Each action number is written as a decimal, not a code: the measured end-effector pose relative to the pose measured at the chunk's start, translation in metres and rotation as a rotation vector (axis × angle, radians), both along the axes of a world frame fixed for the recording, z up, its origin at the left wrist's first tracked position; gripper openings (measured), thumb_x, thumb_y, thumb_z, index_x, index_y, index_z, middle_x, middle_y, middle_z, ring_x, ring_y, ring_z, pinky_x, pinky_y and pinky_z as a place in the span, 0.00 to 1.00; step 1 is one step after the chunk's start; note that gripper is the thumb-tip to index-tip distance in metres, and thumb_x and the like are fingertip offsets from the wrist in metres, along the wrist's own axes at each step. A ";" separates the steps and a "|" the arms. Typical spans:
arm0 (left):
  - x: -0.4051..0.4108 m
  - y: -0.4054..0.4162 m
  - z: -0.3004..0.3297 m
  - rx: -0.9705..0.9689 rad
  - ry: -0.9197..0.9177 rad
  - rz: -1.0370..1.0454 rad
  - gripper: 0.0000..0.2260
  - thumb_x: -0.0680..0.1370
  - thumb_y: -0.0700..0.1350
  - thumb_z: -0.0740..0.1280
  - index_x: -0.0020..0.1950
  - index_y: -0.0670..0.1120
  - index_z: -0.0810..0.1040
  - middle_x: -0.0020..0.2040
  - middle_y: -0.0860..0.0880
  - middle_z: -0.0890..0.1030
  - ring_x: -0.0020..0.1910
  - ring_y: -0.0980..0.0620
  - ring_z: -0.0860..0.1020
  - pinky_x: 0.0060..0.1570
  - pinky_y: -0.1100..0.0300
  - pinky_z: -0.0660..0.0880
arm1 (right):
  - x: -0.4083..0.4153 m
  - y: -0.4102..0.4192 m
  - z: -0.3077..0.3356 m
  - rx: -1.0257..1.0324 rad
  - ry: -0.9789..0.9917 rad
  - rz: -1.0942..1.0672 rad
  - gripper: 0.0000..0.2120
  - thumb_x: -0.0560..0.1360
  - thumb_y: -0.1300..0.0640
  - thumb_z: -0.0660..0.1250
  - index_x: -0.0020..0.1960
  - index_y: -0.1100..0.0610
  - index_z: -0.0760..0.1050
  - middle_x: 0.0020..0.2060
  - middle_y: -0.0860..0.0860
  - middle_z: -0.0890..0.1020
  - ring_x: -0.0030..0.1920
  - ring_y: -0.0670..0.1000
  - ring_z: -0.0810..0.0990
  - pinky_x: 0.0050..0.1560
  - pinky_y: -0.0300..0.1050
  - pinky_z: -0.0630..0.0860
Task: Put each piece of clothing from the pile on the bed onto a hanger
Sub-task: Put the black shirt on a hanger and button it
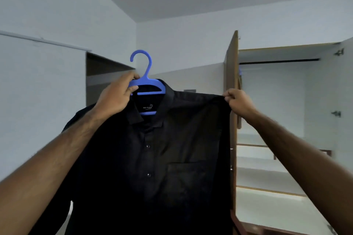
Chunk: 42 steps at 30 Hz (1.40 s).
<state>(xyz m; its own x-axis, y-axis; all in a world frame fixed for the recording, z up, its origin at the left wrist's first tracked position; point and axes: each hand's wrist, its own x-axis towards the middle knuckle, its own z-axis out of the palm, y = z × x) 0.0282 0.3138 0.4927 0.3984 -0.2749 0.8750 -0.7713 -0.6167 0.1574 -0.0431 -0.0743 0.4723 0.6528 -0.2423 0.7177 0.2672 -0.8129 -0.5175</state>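
Head view, the only one we have. We hold a black button-up shirt (pixel 152 158) up in front of us at about head height, with a blue plastic hanger (pixel 146 82) already inside its neck opening.

Left hand (pixel 116 95): fingers and thumb curled round the hanger's neck and left shoulder bar, just below the hook. We judge this grip carries the whole weight, which is why it sits at the hanger's centre: the shirt hangs plumb beneath it. The hook rises free above the knuckles, unblocked, ready for a rail. Just right of the grip the collar stands open, a label showing inside it with the hanger's lower bar crossing beneath.

Right hand (pixel 236 101): pinching the shirt's shoulder seam between thumb and fingertips, well out to the right of the left grip, pulling the cloth taut and level. Our reading: this draws the shoulder over the hanger's far arm. That arm is hidden under the cloth, so we cannot tell whether it is seated.

The shoulder under the left wrist droops lower; front placket buttoned, chest pocket below the right pinch.

Beyond the right hand stands an open wardrobe (pixel 286 101), its door (pixel 232 82) swung out, a dark rail (pixel 278 61) across the top. No bed or pile in view.
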 end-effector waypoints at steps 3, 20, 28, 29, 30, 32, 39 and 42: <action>-0.009 -0.088 -0.001 0.085 0.036 -0.117 0.15 0.81 0.40 0.65 0.54 0.63 0.71 0.55 0.56 0.78 0.54 0.53 0.77 0.55 0.54 0.73 | -0.029 -0.080 0.010 0.071 -0.072 -0.045 0.12 0.78 0.67 0.58 0.45 0.54 0.77 0.42 0.50 0.80 0.45 0.50 0.77 0.41 0.41 0.70; 0.019 -0.490 -0.012 0.060 0.097 -0.347 0.07 0.81 0.41 0.66 0.54 0.52 0.72 0.51 0.56 0.77 0.50 0.57 0.76 0.56 0.52 0.73 | -0.036 -0.363 -0.014 -0.398 0.223 0.073 0.07 0.81 0.54 0.66 0.57 0.55 0.78 0.48 0.46 0.81 0.50 0.47 0.81 0.48 0.41 0.71; 0.108 -0.626 -0.013 0.100 0.022 -0.391 0.13 0.82 0.52 0.64 0.66 0.57 0.69 0.55 0.58 0.78 0.54 0.56 0.78 0.54 0.53 0.74 | 0.051 -0.516 -0.019 -0.311 0.144 -0.120 0.02 0.81 0.56 0.65 0.52 0.53 0.77 0.48 0.52 0.83 0.51 0.55 0.80 0.53 0.53 0.76; 0.125 -0.640 -0.013 0.115 0.037 -0.383 0.12 0.83 0.53 0.62 0.66 0.58 0.69 0.53 0.58 0.78 0.52 0.57 0.78 0.53 0.52 0.75 | 0.062 -0.537 -0.016 -0.311 0.155 -0.141 0.03 0.81 0.55 0.65 0.52 0.52 0.77 0.48 0.51 0.83 0.51 0.55 0.80 0.53 0.53 0.76; 0.142 -0.654 -0.013 0.134 0.049 -0.358 0.11 0.83 0.54 0.61 0.66 0.59 0.70 0.52 0.59 0.79 0.51 0.56 0.79 0.52 0.51 0.74 | 0.074 -0.558 -0.013 -0.309 0.155 -0.161 0.03 0.81 0.54 0.65 0.52 0.51 0.77 0.49 0.50 0.83 0.52 0.54 0.80 0.53 0.53 0.76; 0.176 -0.682 -0.014 0.185 0.047 -0.272 0.10 0.84 0.55 0.59 0.64 0.59 0.71 0.51 0.58 0.80 0.52 0.52 0.80 0.50 0.51 0.74 | 0.097 -0.598 -0.008 -0.296 0.139 -0.204 0.03 0.81 0.53 0.65 0.53 0.49 0.77 0.50 0.49 0.83 0.52 0.54 0.80 0.53 0.54 0.76; 0.264 -0.798 -0.025 0.354 -0.148 -0.060 0.14 0.84 0.57 0.56 0.65 0.53 0.68 0.52 0.51 0.84 0.49 0.43 0.82 0.40 0.52 0.74 | 0.182 -0.729 -0.005 -0.278 0.128 -0.263 0.03 0.81 0.52 0.64 0.54 0.47 0.76 0.51 0.49 0.83 0.54 0.54 0.79 0.55 0.55 0.76; 0.296 -0.846 -0.028 0.297 -0.234 0.034 0.10 0.83 0.54 0.58 0.60 0.49 0.68 0.36 0.53 0.78 0.37 0.43 0.82 0.33 0.54 0.71 | 0.223 -0.783 -0.005 -0.304 0.114 -0.271 0.04 0.82 0.49 0.62 0.54 0.47 0.74 0.51 0.49 0.82 0.54 0.57 0.79 0.54 0.56 0.77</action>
